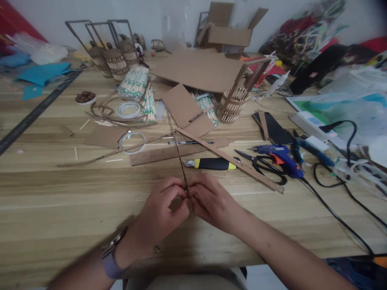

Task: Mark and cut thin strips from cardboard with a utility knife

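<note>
My left hand [169, 203] and my right hand [213, 201] meet near the front of the table, both pinching the near end of a thin corrugated cardboard strip [179, 157]. The strip stands on edge and runs away from me toward the pieces at the back. Just beyond my fingers lies a yellow and black utility knife [214, 163]. A longer flat cardboard strip [229, 158] slants to the right over the knife's end. Another narrow strip [121, 151] stretches off to the left across a roll of tape [132, 142].
Black-handled scissors [263, 165] and a blue glue gun [276, 155] lie at right, its cable trailing forward. A small slatted bucket [234, 104] stands behind, with similar buckets [116, 64] at back left. Cardboard sheets [199, 70], packed sticks [134, 82] and an open box [228, 36] fill the back.
</note>
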### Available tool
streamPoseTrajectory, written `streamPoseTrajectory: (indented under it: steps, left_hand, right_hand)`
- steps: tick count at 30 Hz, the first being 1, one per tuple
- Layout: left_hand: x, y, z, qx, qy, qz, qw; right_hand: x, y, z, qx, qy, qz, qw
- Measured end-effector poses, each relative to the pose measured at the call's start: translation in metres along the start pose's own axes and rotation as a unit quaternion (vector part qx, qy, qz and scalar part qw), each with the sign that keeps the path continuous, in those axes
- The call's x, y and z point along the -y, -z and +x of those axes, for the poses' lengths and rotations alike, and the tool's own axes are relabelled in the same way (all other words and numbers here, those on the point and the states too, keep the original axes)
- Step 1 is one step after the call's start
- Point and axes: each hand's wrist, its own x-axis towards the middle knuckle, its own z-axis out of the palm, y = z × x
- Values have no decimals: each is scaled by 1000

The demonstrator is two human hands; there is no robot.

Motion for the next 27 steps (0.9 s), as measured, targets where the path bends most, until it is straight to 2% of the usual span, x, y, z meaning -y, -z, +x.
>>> streamPoseTrajectory:
  steps: [5, 9, 14, 20, 27]
  left_hand:
    - [3, 1, -1, 16, -17, -6, 1000]
    - [4, 1, -1, 22, -22, -22, 999]
    - [2, 3, -1, 32, -27, -51, 998]
    - [0, 7, 1, 45, -32, -91, 994]
    - [2, 6, 1, 50, 28, -87, 995]
  right_hand:
    - [-4, 7, 0, 31, 2, 34, 999]
    - [-9, 14, 2, 61, -6, 109, 992]
    - [-13, 19, 3, 68, -21, 181, 981]
    - [-13, 26, 5, 68, -26, 205, 976]
    - [-10, 22, 5, 41, -11, 174, 984]
